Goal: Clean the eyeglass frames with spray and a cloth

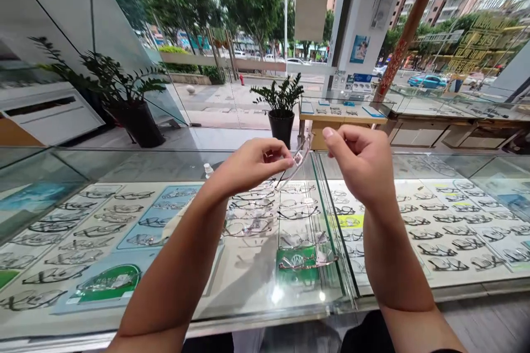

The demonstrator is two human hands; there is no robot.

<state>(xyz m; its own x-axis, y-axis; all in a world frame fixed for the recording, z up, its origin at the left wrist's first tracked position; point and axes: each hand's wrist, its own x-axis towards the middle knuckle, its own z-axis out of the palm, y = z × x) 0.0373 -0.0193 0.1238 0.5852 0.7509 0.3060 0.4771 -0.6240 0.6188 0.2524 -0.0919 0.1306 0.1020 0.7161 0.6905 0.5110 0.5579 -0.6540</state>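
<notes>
Left hand (269, 161): pinching clear glasses (303, 159)
Right hand (359, 157): curled, seemingly unladen
Below hands: glass desk (244, 300)

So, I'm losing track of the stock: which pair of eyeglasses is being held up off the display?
The pale, clear-looking pair pinched in the left hand; the other eyeglasses lie lower, at the display cases.

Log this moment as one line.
left hand: pinching light-rimmed glasses | right hand: raised beside them, fingers curled | below: glass counter, rows of eyewear
</notes>
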